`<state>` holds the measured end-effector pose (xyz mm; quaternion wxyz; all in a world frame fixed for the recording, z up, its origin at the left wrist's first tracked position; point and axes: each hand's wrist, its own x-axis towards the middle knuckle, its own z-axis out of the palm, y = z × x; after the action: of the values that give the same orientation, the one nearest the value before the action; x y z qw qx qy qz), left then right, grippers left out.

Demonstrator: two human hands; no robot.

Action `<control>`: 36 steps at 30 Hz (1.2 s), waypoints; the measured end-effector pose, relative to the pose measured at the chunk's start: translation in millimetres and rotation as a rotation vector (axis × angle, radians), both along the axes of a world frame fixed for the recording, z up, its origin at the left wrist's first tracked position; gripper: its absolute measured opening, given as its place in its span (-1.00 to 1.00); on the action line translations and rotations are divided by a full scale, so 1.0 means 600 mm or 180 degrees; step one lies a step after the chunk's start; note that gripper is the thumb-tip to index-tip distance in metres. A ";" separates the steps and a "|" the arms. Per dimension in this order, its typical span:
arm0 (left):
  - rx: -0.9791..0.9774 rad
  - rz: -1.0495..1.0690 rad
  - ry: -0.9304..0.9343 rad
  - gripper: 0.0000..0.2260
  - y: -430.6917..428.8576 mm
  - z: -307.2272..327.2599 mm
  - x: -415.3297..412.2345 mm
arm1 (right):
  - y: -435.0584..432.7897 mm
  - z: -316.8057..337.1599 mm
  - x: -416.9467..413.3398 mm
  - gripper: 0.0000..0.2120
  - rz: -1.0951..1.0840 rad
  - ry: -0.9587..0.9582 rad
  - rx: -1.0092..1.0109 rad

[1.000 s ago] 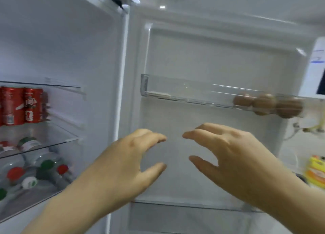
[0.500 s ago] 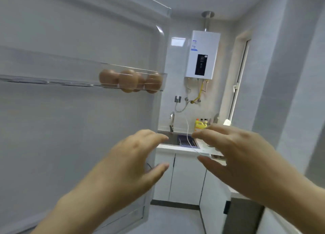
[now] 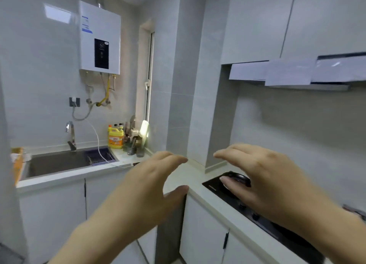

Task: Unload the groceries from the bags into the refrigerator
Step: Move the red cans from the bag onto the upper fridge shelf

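Both arms reach in from 6 o'clock, palms turned down, hovering above the corner of the bench [image 3: 184, 174]. The left hand [image 3: 146, 190] sits at 7 o'clock and the right hand [image 3: 263, 180] at 4 o'clock, over the black hob [image 3: 215, 186]. Each hand's fingers [image 3: 174, 158] are spread wide and lightly curved, holding nothing. The sink [image 3: 55, 162] lies at 9 o'clock, with a yellow bottle [image 3: 115, 138] just beside it. The bags and refrigerator are outside this view.
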<state>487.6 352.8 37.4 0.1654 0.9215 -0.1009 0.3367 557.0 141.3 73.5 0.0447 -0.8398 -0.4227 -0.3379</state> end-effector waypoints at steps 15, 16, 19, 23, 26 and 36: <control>0.0010 -0.1288 -0.0085 -0.59 -0.351 0.013 0.258 | -0.390 -0.020 0.104 -0.67 -0.1535 0.0063 0.0538; 0.0039 -0.1342 -0.0098 -0.59 -0.381 0.015 0.273 | -0.416 -0.021 0.115 -0.67 -0.1576 0.0038 0.0592; 0.0022 -0.1476 -0.0136 -0.58 -0.455 0.017 0.314 | -0.489 -0.023 0.146 -0.65 -0.1737 0.0097 0.0758; 0.0015 -0.1661 -0.0043 -0.57 -0.534 0.013 0.368 | -0.569 -0.031 0.183 -0.64 -0.1929 0.0283 0.0963; 0.0005 -0.1795 -0.0011 -0.58 -0.587 0.000 0.410 | -0.620 -0.047 0.207 -0.65 -0.2096 0.0464 0.1118; -0.0047 -0.2297 0.0317 -0.59 -0.715 -0.059 0.584 | -0.721 -0.114 0.331 -0.66 -0.2537 0.0813 0.1123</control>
<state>837.8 -76.4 2.0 0.2849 0.8406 -0.4090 0.2121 755.5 -291.3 4.9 0.1053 -0.9514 0.0065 -0.2893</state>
